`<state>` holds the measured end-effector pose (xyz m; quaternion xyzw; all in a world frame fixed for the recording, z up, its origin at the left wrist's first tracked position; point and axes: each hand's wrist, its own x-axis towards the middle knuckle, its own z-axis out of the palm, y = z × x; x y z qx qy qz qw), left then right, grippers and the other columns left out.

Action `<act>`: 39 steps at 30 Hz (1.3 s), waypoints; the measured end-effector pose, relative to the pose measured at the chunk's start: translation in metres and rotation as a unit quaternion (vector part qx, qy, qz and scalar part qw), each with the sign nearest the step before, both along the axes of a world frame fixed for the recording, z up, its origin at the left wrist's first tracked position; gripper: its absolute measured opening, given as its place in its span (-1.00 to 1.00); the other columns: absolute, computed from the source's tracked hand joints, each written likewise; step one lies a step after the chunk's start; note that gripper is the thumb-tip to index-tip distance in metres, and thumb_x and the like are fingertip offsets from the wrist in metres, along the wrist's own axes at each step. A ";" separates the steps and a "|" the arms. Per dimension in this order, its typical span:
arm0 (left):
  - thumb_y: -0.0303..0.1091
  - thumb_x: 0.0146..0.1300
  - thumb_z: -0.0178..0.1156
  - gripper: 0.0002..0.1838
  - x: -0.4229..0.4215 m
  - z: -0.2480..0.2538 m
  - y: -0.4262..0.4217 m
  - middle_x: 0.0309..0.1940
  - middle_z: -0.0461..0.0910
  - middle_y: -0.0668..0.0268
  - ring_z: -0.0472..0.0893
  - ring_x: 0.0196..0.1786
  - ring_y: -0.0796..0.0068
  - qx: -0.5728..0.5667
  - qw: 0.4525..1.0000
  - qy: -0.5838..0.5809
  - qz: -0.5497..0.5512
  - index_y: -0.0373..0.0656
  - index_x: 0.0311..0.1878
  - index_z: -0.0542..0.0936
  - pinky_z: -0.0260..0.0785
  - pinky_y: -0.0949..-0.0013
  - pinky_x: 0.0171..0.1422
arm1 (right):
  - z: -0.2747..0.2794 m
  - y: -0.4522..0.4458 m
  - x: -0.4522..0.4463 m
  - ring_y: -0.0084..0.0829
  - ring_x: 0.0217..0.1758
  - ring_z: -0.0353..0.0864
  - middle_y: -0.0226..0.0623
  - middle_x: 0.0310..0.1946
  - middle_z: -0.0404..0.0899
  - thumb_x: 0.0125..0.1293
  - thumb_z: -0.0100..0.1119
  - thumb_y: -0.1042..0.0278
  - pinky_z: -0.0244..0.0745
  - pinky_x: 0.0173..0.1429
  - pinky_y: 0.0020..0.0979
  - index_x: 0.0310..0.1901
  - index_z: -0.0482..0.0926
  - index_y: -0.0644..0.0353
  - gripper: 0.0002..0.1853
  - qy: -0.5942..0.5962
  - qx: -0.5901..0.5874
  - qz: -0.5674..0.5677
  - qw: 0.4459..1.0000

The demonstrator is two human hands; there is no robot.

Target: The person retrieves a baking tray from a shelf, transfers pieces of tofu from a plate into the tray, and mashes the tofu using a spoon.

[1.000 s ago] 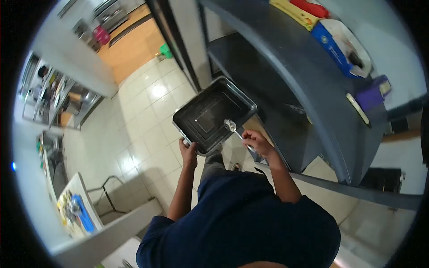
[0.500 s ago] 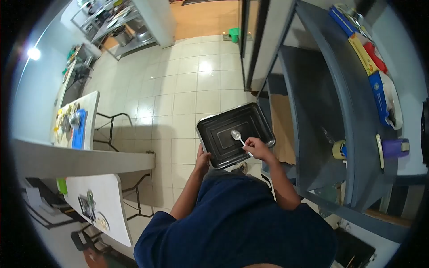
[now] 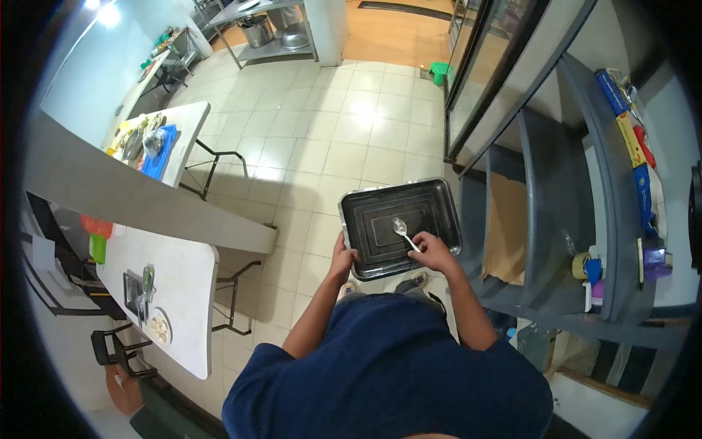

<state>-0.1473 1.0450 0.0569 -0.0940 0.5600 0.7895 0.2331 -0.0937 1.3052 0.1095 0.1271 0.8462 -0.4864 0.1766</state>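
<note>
A dark rectangular baking tray [image 3: 365,252] with raised edges is held in front of my body, over the tiled floor. My left hand [image 3: 341,260] grips its left edge near the front corner. In my right hand [image 3: 433,254] is a metal spoon [image 3: 400,227], pinched by the handle. The spoon's bowl lies over the middle of the tray; whether it touches the bottom I cannot tell. My right hand is over the tray's front right part, and some of its fingers are hidden from above.
Grey shelves [image 3: 559,212] with boxes stand close on the right. On the left, a white table [image 3: 186,271] bears a plate of pale pieces [image 3: 160,326]. Another table [image 3: 191,121] beyond the partition [image 3: 183,201] holds a blue tray [image 3: 159,152]. A green stool [image 3: 439,72] stands by the doorway.
My view has turned to the left, so more of the left tables shows. The tray and spoon stay in my hands, with the grip much the same.
</note>
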 end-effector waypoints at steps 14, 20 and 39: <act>-0.64 -0.28 -0.04 -0.24 0.029 0.002 -0.137 -0.25 0.50 0.31 0.51 -0.29 0.46 -0.006 1.000 -0.004 -0.022 -0.17 0.20 0.36 0.36 0.48 -0.36 | 0.014 -0.173 0.063 -0.23 -0.10 0.66 -0.11 -0.20 0.66 0.16 0.26 0.33 0.52 0.02 -0.27 -0.09 0.63 0.25 -0.71 0.056 0.013 0.009 0.998; -0.62 -0.33 -0.05 -0.19 0.060 0.008 -0.169 -0.22 0.52 0.30 0.50 -0.30 0.44 0.029 1.000 -0.004 -0.007 -0.17 0.23 0.35 0.40 0.47 -0.29 | 0.030 -0.195 0.083 -0.49 -0.25 0.63 -0.25 -0.28 0.69 0.29 0.22 0.26 0.52 -0.11 -0.40 -0.03 0.64 0.24 -0.70 0.011 -0.106 0.052 0.993; -0.55 -0.35 -0.03 -0.22 0.299 0.003 -0.337 -0.10 0.57 0.24 0.54 -0.09 0.29 0.006 0.974 -0.057 0.221 -0.26 0.19 0.42 0.43 0.38 0.01 | 0.001 -0.355 0.234 -0.71 -0.40 0.49 -0.46 -0.47 0.59 0.23 0.32 0.39 0.40 -0.28 -0.58 -0.28 0.65 0.27 -0.87 0.014 -0.288 0.196 0.937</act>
